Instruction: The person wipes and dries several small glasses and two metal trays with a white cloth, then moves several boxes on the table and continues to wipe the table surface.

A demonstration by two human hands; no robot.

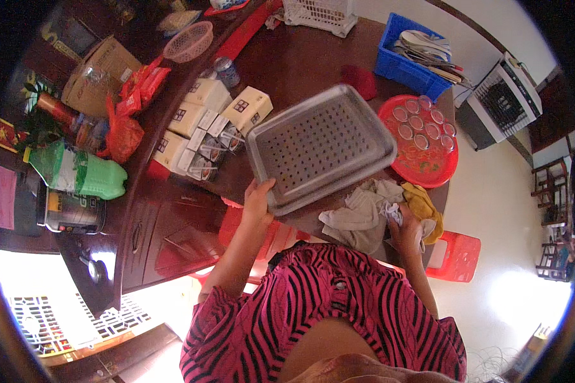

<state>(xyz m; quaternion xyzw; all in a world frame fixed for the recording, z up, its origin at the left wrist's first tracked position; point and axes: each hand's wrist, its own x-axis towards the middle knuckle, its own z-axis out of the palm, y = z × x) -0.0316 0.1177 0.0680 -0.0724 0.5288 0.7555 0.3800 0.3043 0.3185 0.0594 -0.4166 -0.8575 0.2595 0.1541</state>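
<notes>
My left hand (258, 203) grips the near left corner of a perforated metal tray (318, 148), thumb over its rim. The tray is tilted over the dark tabletop and spans the middle of the view. To its lower right lies a heap of crumpled cloths: a grey-beige cloth (357, 218), a mustard-yellow cloth (424, 203) and a small white cloth (392, 213). My right hand (406, 232) is in this heap, its fingers closed around the white cloth. Part of those fingers is hidden by the fabric.
A red round tray (402, 165) with several small glass cups stands at the right table edge. Behind it is a blue plastic crate (385, 67) of utensils. Several tissue packs (247, 107) are at left. Red plastic stools (465, 258) stand beside and below the table.
</notes>
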